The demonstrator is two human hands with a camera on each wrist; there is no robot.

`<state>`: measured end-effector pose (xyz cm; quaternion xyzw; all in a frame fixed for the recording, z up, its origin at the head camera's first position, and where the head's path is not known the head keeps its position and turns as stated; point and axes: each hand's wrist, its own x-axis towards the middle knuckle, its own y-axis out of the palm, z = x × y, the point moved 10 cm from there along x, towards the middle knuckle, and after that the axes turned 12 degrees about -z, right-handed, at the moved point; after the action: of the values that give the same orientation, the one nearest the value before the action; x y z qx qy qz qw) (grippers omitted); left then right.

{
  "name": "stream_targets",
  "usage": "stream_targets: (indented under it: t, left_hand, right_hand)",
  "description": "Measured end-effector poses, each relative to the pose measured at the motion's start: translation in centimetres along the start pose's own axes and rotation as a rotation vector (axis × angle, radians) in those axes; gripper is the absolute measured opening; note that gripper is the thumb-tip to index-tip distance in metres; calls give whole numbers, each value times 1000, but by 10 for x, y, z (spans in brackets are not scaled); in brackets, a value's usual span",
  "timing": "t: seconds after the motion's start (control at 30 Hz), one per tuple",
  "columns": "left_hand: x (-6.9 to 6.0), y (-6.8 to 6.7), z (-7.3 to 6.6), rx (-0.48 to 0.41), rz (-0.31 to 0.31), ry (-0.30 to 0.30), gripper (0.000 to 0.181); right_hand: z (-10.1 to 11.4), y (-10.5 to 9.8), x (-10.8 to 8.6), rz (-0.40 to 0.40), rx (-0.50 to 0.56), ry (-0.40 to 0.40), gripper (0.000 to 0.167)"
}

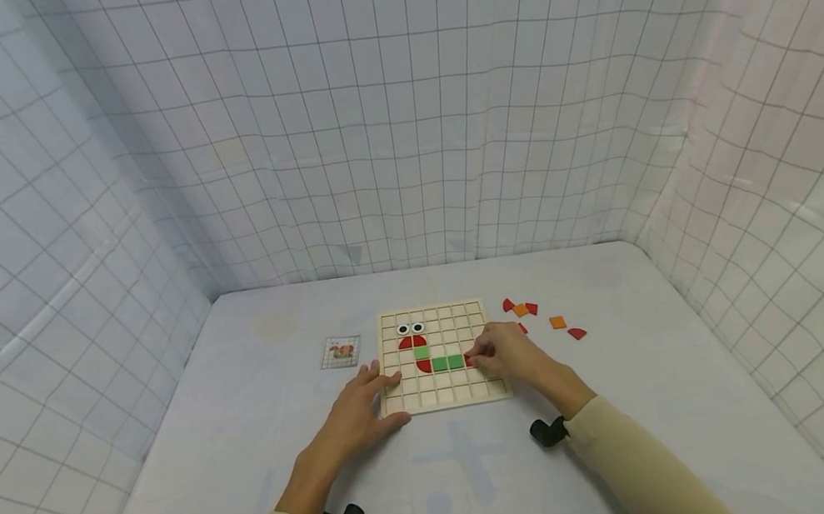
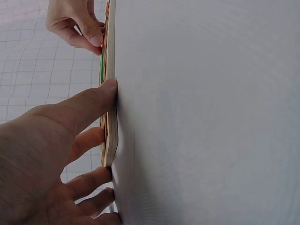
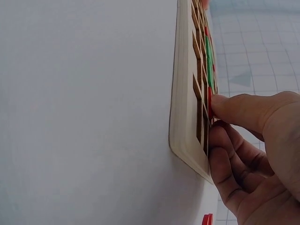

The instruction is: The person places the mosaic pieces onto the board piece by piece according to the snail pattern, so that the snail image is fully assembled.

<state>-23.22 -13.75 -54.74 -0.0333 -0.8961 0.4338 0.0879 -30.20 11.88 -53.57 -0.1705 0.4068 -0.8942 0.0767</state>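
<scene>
A wooden grid board (image 1: 445,396) lies on the table, with red, green and eye tiles set in some of its cells. My left hand (image 1: 358,409) rests at the board's lower left corner, fingers spread; its thumb touches the near edge in the left wrist view. At the right end of a row of green tiles (image 1: 447,363), my right hand (image 1: 507,352) pinches a red tile (image 3: 209,102) between thumb and fingers at a cell. The red tile's exact shape is mostly covered by the fingertips.
A small picture card (image 1: 341,352) of a coloured figure on a grid lies left of the board. Loose tiles lie to the right, among them an orange square (image 1: 558,322) and a red quarter-round tile (image 1: 577,333). Grid-patterned curtains (image 1: 398,124) surround the table.
</scene>
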Motion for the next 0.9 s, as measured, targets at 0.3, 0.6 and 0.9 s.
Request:
stream_targets:
  t: [0.3, 0.6, 0.9]
  left_hand:
    - [0, 0, 0, 9, -1, -2, 73]
    - [0, -1, -1, 10, -8, 8, 71]
    - [-1, -1, -2, 5, -15, 22, 69]
  right_hand:
    - [-4, -6, -4, 9, -12, 15, 3]
    - [-11, -11, -5, -1, -26, 20, 6]
    - [-18, -31, -3, -82, -52, -31, 4]
